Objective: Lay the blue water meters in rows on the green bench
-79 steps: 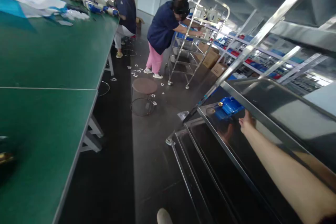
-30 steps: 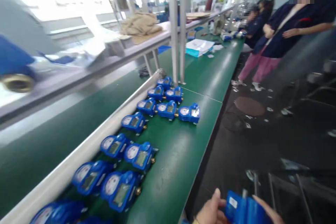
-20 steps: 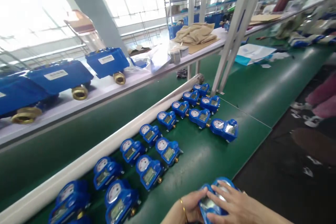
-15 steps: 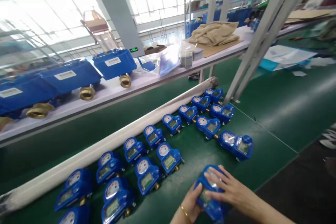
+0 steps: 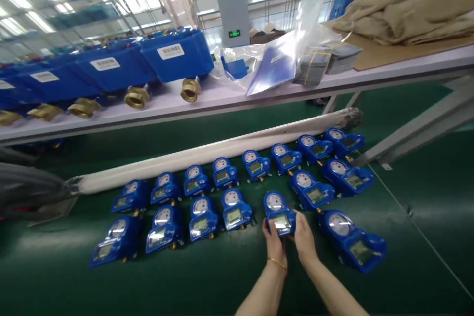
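Note:
Both of my hands grip one blue water meter [image 5: 276, 203] with a round white dial and a small display, held low over the green floor. My left hand [image 5: 274, 244] wraps its left lower side, thumb beside the display, with a gold bracelet at the wrist. On the opposite side my right hand [image 5: 304, 237] closes around the meter's lower corner; some fingers are hidden underneath. To the left in the front row stands another meter [image 5: 234, 209]. Right of my hands lies a tilted meter [image 5: 350, 239], apart from the others.
More meters [image 5: 222, 173] stand in a back row along a long white wrapped roll [image 5: 207, 153]. Above runs a white shelf [image 5: 229, 101] bearing large blue units [image 5: 177, 54] with brass fittings, bundled grey cards [image 5: 313, 66] and brown cloth [image 5: 411, 10]. A slanted metal leg [image 5: 407, 128] stands at right.
The view has swung left. The held meter has moved from nearer me into the gap in the front row, and my right hand has shifted from its top face to its side.

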### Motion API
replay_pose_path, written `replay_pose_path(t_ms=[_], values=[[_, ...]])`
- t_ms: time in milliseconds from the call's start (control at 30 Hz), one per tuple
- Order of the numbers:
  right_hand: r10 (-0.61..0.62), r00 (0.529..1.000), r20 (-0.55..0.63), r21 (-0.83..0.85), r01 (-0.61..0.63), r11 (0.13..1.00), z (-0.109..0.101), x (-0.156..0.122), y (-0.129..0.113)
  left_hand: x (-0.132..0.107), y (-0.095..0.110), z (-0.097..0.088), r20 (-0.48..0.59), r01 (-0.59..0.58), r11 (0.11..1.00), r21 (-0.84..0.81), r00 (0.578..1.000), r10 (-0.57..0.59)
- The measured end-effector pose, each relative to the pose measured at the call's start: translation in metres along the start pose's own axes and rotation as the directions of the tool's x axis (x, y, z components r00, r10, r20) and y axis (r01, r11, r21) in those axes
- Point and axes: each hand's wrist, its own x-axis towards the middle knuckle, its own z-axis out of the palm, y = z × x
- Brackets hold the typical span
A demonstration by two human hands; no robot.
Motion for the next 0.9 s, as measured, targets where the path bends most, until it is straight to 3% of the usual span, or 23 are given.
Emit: replay_pose_path(t_ms=[133,300,467,767,900], values=[[0.006,1.0,0.022,0.021,-0.006,1.0,-0.002,0.031,-0.025,0.008,0.003,0.021,-0.004,-0.016,0.998,-0.053,1.0,0.016],[0.088,0.993,0.074,0.055,-0.092,0.994,-0.007,0.046,-0.04,0.013,0.009,0.032,0.033,-0.017,0.997,-0.075,0.999,0.02],[0.134,0.98,0.145,0.118,-0.152,0.981,-0.005,0.051,-0.052,0.017,0.014,0.034,0.044,-0.027,0.997,-0.07,0.999,0.03],[0.12,0.983,0.139,0.128,-0.138,0.982,0.001,0.052,-0.054,0.031,0.008,0.025,0.056,-0.001,0.997,-0.075,0.998,0.006],[0.083,0.991,0.109,0.08,-0.092,0.993,-0.005,0.038,-0.055,0.033,0.017,0.029,0.01,0.01,1.0,-0.02,1.0,-0.01]])
